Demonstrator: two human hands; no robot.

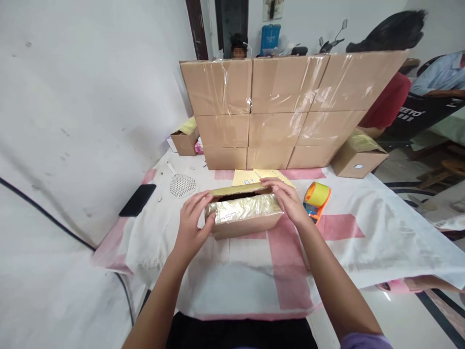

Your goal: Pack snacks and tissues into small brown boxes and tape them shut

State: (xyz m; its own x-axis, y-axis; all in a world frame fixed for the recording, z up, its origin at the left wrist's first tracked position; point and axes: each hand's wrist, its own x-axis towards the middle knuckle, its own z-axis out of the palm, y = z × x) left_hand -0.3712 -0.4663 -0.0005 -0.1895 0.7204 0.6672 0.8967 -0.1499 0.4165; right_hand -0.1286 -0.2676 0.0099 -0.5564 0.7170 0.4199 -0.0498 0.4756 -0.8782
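Note:
A small cardboard box [247,224] lies on the cloth in front of me, its near top flap shiny with tape. Between its two long flaps a dark gap shows. My left hand [194,220] grips the box's left end, thumb on the near side and fingers at the far flap. At the right end, my right hand [286,196] holds it too, fingers over the far flap's corner. Just right of that hand stands an orange tape dispenser [317,199] with a yellow roll. Yellowish sheets [241,177] lie behind the box.
A wall of taped cardboard boxes [278,128] stands at the back of the table. Two open boxes, one left [186,143] and one right [358,160], flank it. A black phone [138,200] and a white perforated mask-like thing [182,185] lie left. People are beyond.

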